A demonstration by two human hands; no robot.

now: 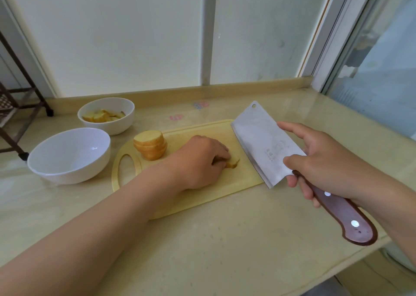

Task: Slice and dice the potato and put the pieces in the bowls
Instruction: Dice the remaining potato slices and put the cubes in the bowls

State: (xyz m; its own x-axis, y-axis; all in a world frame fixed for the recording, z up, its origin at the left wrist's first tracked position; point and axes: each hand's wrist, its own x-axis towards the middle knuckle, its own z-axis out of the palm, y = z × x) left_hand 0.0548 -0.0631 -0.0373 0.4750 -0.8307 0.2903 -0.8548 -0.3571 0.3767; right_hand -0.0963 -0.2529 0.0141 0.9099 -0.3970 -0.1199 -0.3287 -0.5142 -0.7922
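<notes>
The potato (234,162) is pinned by curled fingers of the left hand (200,160); the cleaver (258,138), gripped in the right hand (322,160), should be dropped close beside tucked knuckles.

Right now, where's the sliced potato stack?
Head view: sliced potato stack stands at the left end of the cutting board, between the empty bowl and left hand.

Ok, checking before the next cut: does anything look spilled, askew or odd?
Nothing stands out: round potato slices sit stacked on the pale wooden cutting board, more lie inside the far white bowl, none spilled.
</notes>
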